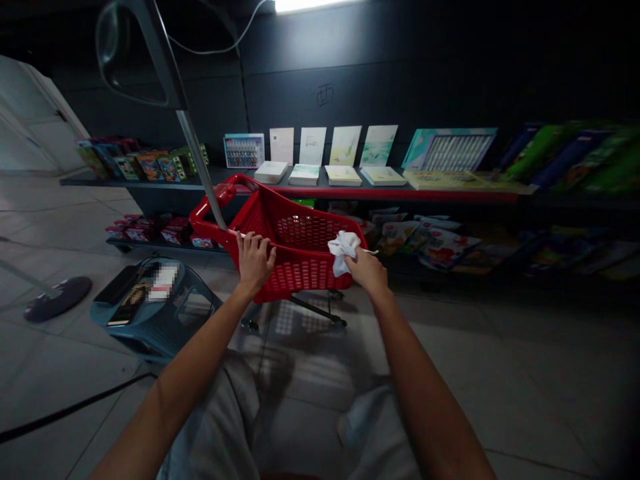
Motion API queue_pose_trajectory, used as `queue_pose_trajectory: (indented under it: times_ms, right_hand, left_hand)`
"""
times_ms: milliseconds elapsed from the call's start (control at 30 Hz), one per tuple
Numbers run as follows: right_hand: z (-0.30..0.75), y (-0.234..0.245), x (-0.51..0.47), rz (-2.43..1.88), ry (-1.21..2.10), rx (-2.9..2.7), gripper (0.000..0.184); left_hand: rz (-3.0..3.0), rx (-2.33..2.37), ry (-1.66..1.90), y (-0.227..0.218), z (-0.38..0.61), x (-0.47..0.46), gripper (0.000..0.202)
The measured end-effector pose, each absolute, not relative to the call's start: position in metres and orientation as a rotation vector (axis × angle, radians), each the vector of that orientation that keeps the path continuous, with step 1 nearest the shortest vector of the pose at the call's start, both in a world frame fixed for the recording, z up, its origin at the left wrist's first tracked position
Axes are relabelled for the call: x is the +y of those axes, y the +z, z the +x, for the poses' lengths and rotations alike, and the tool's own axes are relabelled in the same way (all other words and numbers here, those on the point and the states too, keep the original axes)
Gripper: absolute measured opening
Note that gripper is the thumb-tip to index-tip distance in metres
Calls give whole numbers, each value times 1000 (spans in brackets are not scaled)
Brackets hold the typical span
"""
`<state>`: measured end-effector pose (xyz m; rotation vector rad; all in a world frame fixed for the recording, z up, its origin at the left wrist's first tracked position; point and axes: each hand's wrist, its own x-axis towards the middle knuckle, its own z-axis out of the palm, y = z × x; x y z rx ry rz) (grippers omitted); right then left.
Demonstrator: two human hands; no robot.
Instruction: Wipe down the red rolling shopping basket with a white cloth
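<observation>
A small red plastic shopping cart with perforated basket walls stands sideways in front of me. My left hand rests on the top of its near side, toward the handle, with fingers curled over the rim. Bunched in my right hand is a white cloth. The cloth lies against the rim near the cart's right end, and part of it hangs over the near wall. The cart's red handle rises at the left. The fingertips of my left hand are partly hidden.
Behind the cart runs a dark shelf bearing notebooks, pen sets and boxes; snack bags fill the lower level. A blue-grey stool with phone-like items stands at left. A metal pole rises beside the handle. A round stand base sits farther left.
</observation>
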<state>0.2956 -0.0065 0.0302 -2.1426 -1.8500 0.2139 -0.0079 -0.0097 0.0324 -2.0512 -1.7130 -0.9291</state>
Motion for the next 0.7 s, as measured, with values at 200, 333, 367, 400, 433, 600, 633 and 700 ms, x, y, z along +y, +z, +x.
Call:
queue_pose_trajectory:
  times_ms: [200, 333, 367, 400, 433, 600, 633, 700]
  right_hand:
    - [318, 31, -13, -2221, 216, -1823, 42]
    - [314, 36, -22, -2266, 223, -1842, 46]
    - [314, 38, -24, -2276, 229, -1848, 47]
    - [314, 39, -25, -2282, 232, -1857, 48]
    - [315, 40, -27, -2286, 234, -1866, 49]
    - [319, 48, -33, -2290, 270, -1936, 55]
    - [319, 51, -34, -2297, 292, -1959, 56]
    - [317, 56, -38, -2309, 338, -2022, 59]
  left_hand:
    - [-2084, -1681, -916, 32, -15, -19, 38]
    - [-2095, -1694, -912, 32, -15, -26, 51]
    - [-2092, -1705, -909, 33, -14, -27, 53]
    - [-2087, -1713, -908, 33, -14, -28, 55]
    - [-2083, -1716, -909, 33, -14, -29, 56]
    - [-2089, -1711, -919, 28, -17, -31, 61]
    - [-2093, -1712, -915, 26, -18, -31, 62]
    - [-2101, -1713, -910, 24, -21, -31, 65]
